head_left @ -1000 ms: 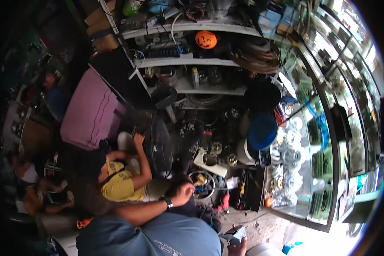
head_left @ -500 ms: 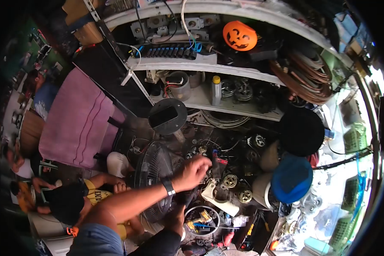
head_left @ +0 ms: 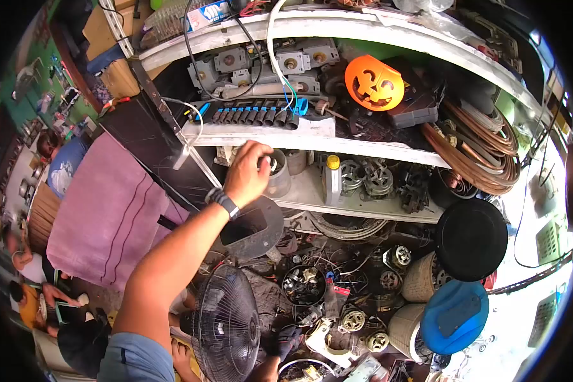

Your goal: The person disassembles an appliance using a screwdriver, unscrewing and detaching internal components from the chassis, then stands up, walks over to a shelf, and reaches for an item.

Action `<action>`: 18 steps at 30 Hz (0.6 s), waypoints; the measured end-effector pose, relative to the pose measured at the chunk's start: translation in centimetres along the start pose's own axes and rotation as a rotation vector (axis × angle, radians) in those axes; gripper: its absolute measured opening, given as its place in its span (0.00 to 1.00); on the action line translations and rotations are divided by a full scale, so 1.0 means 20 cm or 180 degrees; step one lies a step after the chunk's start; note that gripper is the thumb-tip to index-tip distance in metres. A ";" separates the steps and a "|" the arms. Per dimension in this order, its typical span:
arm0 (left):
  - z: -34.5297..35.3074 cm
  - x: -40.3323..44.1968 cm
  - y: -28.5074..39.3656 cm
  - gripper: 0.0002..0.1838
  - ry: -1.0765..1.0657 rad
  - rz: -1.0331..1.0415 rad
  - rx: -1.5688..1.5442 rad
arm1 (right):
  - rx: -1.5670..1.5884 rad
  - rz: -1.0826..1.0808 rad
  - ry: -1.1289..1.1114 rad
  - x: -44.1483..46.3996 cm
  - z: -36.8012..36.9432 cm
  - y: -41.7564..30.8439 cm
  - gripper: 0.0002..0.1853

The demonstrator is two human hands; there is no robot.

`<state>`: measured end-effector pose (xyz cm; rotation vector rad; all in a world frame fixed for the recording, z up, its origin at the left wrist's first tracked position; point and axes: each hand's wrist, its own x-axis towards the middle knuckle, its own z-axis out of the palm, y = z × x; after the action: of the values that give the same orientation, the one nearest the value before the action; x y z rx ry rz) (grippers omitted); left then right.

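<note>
My left hand (head_left: pixel 248 172), with a dark wristband, is raised in front of the middle shelf. Its fingers are curled beside a grey cylindrical container (head_left: pixel 278 181); a small pale thing shows at the fingertips, too small to name. Below the wrist stands a dark flat-topped stand (head_left: pixel 261 230). Under my forearm is a black caged fan (head_left: pixel 228 323). My right hand is not in view. A yellow-capped bottle (head_left: pixel 333 181) is on the same shelf, right of the container.
An orange pumpkin pail (head_left: pixel 374 83) and coiled tubing (head_left: pixel 484 153) sit on the shelves. Motor parts (head_left: pixel 352 321) litter the floor near a blue lid (head_left: pixel 454 316) and a black round lid (head_left: pixel 472 240). Pink cloth (head_left: pixel 102 216) hangs at left. Other people are at the left and lower left.
My left hand has moved up from above the floor parts to the shelf. The view has come closer to the shelves. My right hand, seen at the bottom earlier, is out of view.
</note>
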<state>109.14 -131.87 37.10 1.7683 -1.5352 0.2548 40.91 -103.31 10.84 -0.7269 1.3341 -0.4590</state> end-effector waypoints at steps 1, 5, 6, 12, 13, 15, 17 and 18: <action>-0.01 0.04 -0.07 0.11 0.0079 0.0019 0.0076 | 0.1474 0.0397 0.0124 0.05 0.00 -0.04 0.27; -0.05 0.22 -0.26 0.13 0.0619 0.0242 0.0432 | 0.1421 -0.0005 0.0111 -0.03 0.49 -0.77 0.44; -0.05 0.26 -0.30 0.14 0.0689 0.0281 0.0556 | 0.1406 -0.0010 0.0152 0.01 0.56 -0.89 0.44; 0.04 0.44 -0.25 0.15 0.0551 0.0763 0.0637 | -0.0555 -0.2523 -0.0504 0.32 1.03 -1.85 0.32; 0.07 0.46 -0.23 0.15 0.0538 0.0787 0.0650 | -0.0962 -0.3108 -0.0340 0.42 1.10 -1.98 0.34; 0.11 0.47 -0.21 0.18 0.0594 0.0581 0.0739 | -0.2037 -0.4209 0.0046 0.57 1.25 -2.32 0.33; 0.14 0.50 -0.22 0.18 0.0732 0.0502 0.0797 | -0.2325 -0.5113 0.0055 0.75 1.39 -2.59 0.33; 0.16 0.50 -0.23 0.18 0.0845 0.0426 0.0853 | -0.2357 -0.5160 0.0021 0.79 1.45 -2.69 0.33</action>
<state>114.93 -141.64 39.10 1.7497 -1.4785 0.7618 77.76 -145.82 39.64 -2.4063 0.6030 -1.2187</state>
